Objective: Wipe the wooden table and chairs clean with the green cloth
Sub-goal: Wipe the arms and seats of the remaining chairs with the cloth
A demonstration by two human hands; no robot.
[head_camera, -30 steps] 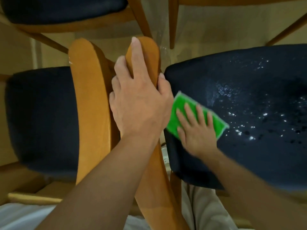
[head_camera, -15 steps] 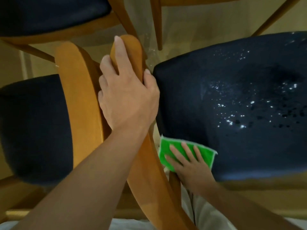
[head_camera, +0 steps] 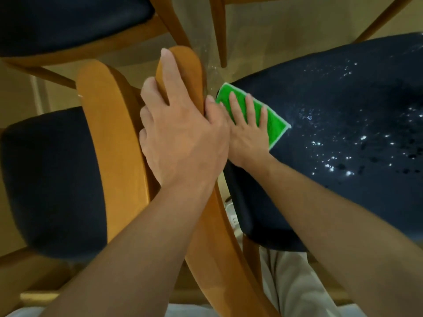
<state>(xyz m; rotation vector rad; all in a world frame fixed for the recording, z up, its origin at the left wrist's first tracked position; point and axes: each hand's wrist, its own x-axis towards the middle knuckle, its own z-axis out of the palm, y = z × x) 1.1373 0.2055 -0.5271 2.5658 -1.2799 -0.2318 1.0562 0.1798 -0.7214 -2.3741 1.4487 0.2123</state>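
Left hand gripping wooden chair back, hiding right thumb; right hand pressing green cloth flat on wet dark seat, cut off at frame edge.

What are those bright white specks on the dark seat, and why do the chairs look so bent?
Head view: specks on the right seat look like droplets catching light; the wooden chair back bows from wide-angle distortion; the right hand on the green cloth is slightly blurred.

Right hand presses green cloth onto seat.
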